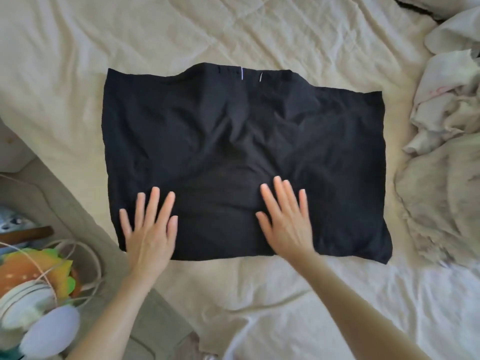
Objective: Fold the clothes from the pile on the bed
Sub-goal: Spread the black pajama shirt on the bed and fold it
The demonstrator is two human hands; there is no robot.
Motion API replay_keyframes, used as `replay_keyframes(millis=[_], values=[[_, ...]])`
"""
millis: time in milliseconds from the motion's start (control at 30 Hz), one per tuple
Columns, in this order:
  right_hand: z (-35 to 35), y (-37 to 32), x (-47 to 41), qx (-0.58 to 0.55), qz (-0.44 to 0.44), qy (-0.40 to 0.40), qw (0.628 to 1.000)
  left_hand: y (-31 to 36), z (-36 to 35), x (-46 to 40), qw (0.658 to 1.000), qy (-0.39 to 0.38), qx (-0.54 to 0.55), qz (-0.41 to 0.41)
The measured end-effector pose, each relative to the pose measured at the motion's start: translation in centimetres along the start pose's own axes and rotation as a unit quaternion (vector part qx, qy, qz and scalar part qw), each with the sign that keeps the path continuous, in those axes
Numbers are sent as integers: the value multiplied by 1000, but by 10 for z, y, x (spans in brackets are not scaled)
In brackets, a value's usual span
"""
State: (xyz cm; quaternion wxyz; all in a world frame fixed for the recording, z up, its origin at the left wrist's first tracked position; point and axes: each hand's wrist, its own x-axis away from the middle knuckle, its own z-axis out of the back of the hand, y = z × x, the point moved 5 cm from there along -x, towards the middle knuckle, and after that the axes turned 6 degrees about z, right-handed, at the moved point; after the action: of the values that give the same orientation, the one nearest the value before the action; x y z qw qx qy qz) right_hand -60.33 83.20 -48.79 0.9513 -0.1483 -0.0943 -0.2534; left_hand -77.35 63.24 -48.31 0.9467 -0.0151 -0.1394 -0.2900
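A black garment (pixel 233 131) lies spread in a rough rectangle on the cream bed cover (pixel 130 40), creased through its middle, with two small white marks at its far edge. My left hand (pixel 150 227) lies flat on its near left part, fingers straight and spread. On the near middle my right hand (pixel 285 219) presses down the same way, palm down. A pile of pale clothes (pixel 441 100) is heaped at the right side of the bed.
A beige fuzzy blanket or garment (pixel 436 198) lies below the pile at the right. Off the bed's left edge sits a clutter of colourful toys, plates and white cords (pixel 39 281). A dark-trimmed pillow (pixel 428 9) shows at the top right.
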Motion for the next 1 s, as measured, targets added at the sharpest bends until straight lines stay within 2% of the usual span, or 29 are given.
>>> replay_keyframes(millis=[67,100,133,167,200,233,267,300,333,367,400,467,533,600,633,700,767,800,900,1000], values=[[4,28,4,6,-65,-29,997,-31,7,5,997,23,38,59],[8,30,6,4,-80,-23,997,-46,10,10,989,35,79,117],[12,23,9,-3,-81,-9,997,-60,11,18,970,39,139,196],[16,10,13,-10,-69,12,998,-72,9,29,932,31,217,290],[17,-8,18,-14,-45,30,998,-81,4,41,870,8,305,387],[15,-26,25,-17,-17,41,999,-82,-2,53,779,-33,405,476],[11,-43,33,-18,6,34,999,-76,-10,62,668,-87,509,536],[5,-57,42,-19,20,18,999,-66,-17,69,556,-138,596,562],[0,-67,49,-20,23,-2,1000,-57,-21,72,475,-170,655,563],[-6,-73,55,-22,19,-23,999,-49,-23,71,425,-184,693,553],[-11,-75,60,-27,12,-47,998,-43,-22,69,402,-183,711,547],[-18,-74,64,-50,7,-77,996,-32,-19,63,379,-170,726,548],[-20,-68,64,-111,14,-98,989,-26,-11,59,389,-119,719,564],[-13,-61,64,-220,-12,-85,972,-20,5,56,438,-21,707,554],[-5,-57,66,-294,-39,-71,952,-14,17,56,476,30,698,534],[13,-44,73,-452,-132,-55,880,5,52,58,596,119,649,456],[30,-26,84,-579,-212,-35,787,43,93,57,719,192,591,312],[38,-14,91,-621,-238,-20,747,68,108,56,759,215,569,234],[61,29,109,-704,-275,40,653,158,130,58,823,215,523,62],[75,82,120,-767,-293,105,561,252,121,69,874,132,457,-97]])
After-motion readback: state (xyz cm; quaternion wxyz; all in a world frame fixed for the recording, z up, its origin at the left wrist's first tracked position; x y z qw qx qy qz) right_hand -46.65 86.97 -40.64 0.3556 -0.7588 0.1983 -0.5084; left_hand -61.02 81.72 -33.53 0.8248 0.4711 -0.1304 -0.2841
